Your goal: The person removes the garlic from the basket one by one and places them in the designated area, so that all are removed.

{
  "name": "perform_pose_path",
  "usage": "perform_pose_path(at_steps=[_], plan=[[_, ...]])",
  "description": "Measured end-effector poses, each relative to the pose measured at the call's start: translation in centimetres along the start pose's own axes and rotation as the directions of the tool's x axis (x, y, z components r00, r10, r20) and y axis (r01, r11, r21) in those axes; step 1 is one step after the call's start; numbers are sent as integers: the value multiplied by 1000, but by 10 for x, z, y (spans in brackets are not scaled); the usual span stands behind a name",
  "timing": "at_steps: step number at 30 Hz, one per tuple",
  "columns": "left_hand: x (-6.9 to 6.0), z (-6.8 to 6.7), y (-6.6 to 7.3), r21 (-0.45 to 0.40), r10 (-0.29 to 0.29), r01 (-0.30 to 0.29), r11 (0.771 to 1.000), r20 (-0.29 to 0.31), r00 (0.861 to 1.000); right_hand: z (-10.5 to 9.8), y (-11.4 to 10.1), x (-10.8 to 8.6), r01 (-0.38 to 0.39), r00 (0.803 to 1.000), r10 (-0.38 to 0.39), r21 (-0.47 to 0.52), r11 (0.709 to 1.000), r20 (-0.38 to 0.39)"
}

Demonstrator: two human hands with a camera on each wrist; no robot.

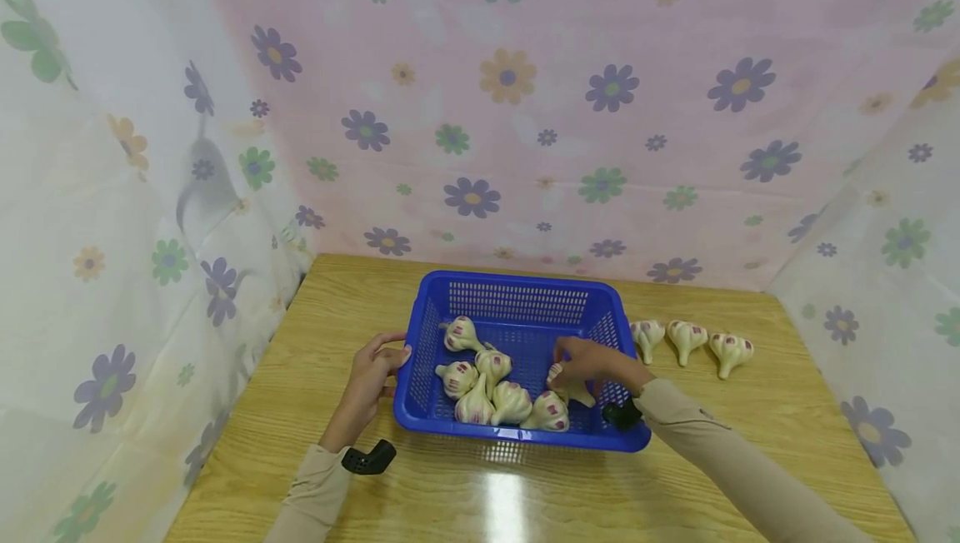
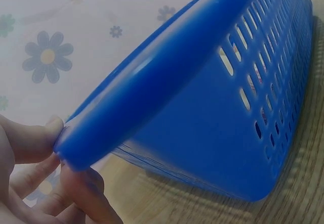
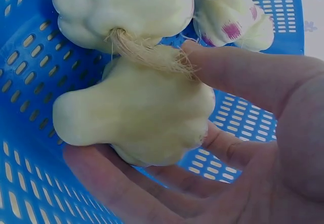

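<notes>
The person's left hand (image 1: pixel 375 372) is pinching the left rim of a blue basket (image 1: pixel 517 279), with the thumb lying on top of the edge and fingers bending beneath it. The basket is sitting on a wood-grain tabletop (image 1: pixel 427 493), and its walls are showing rows of small slots.

The right hand (image 1: pixel 588 360) is reaching inside the basket, toward its right half, and is gripping a garlic bulb (image 3: pixel 136 107). The thumb is resting along one side of this bulb while the other fingers are curling round the opposite side, and its thick stem is pointing away from the palm. In the right wrist view a stringy tuft (image 3: pixel 152 54) from a neighbouring bulb is crossing in front of the held one; whether the two bulbs are touching, one cannot tell.

Six other bulbs (image 1: pixel 512 403) are lying in the basket, gathering in its left half and along the near wall. Three more bulbs (image 1: pixel 686 341) are lying in a row on the tabletop, to the right of the basket, with their stems pointing roughly toward the person.

Beige sleeves (image 1: pixel 720 443) are covering both forearms, and a black device (image 1: pixel 369 457) is sitting at each wrist. Flower-patterned cloth (image 1: pixel 540 160) is hanging behind the tabletop and on both sides.
</notes>
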State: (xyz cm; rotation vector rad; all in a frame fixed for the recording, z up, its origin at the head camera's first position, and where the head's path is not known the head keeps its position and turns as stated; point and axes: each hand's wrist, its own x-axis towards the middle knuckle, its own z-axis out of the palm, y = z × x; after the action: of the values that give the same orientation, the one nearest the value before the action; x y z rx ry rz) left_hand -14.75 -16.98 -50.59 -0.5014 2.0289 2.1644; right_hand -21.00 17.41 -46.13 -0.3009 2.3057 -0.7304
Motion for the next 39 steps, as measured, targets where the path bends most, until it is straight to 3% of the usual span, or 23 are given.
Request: perform_pose_path(at_steps=[14, 34, 39], plan=[[0, 1, 2, 1, -6, 6, 1000, 0, 1000, -6, 8, 2, 111, 992, -105, 81, 991, -77], [-1, 0, 0, 6, 2, -2, 1000, 6, 1000, -30, 17, -33, 271, 950, -231, 186, 945, -211], [-1, 0, 0, 6, 8, -8, 1000, 7, 1000, -38, 20, -42, 253, 950, -207, 189, 949, -235]])
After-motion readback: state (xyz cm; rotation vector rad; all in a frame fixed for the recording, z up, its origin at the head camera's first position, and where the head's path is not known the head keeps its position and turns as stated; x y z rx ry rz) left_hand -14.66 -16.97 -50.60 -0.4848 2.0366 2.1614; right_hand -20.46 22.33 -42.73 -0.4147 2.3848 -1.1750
